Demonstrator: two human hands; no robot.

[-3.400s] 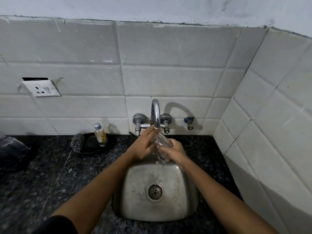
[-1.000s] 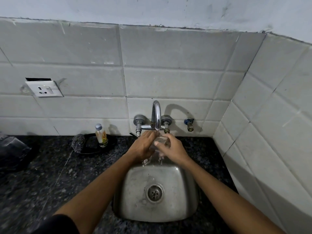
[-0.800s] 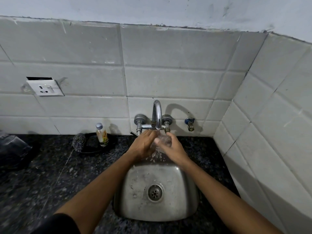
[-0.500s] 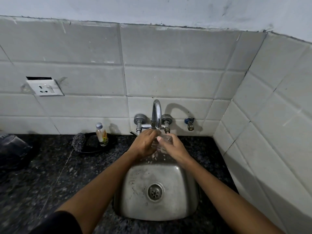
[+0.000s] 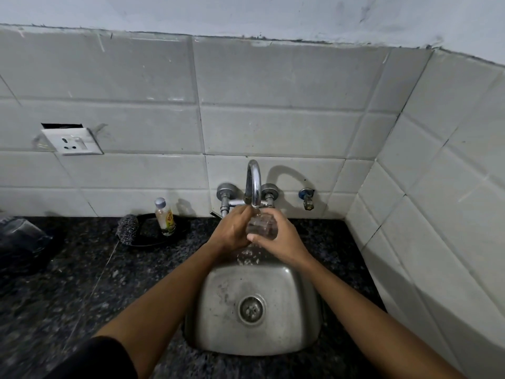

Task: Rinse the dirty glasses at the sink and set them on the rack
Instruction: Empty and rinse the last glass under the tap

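Note:
A clear drinking glass (image 5: 260, 227) is held right under the spout of the chrome tap (image 5: 253, 184), above the far edge of the steel sink (image 5: 295, 318). My right hand (image 5: 284, 236) wraps around its right side and bottom. My left hand (image 5: 232, 231) grips it from the left, fingers over its rim side. Water spills from the glass and splashes down into the basin. Most of the glass is hidden by my fingers. No rack is in view.
A small bottle (image 5: 164, 216) stands in a black dish (image 5: 153, 236) with a steel scrubber (image 5: 127, 229) at the back left. A dark bundle (image 5: 19, 239) lies at the far left of the black granite counter (image 5: 68, 291). Tiled walls close the back and right.
The glass went from tilted with water pouring out to upright under the spout, held close between both hands. The hands shifted only slightly in the last second.

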